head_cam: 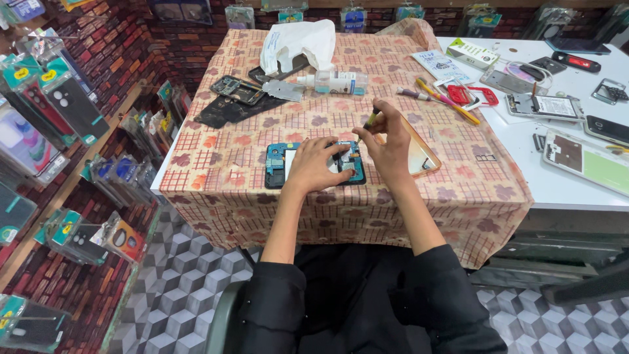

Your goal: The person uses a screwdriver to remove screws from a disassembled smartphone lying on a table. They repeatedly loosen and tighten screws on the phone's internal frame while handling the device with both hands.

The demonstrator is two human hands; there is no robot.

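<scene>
Covering the opened phone (278,164) — left hand (314,167), right hand (392,141).

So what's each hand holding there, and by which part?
The right hand pinches a thin yellow-handled screwdriver by its handle, tip down. The left hand presses flat on the opened blue phone body.

Clear phone-case packets (62,105) along left wall (teal labels), white box (473,52) far right.

Both arms reach forward, bare from the elbows, with black sleeves pushed up. The left hand (313,164) lies flat, palm down, its fingers (337,145) spread and pointing right. The right hand (391,141) is lifted a little, its fingers (373,113) pinched together. The two hands sit close together, almost touching.
</scene>
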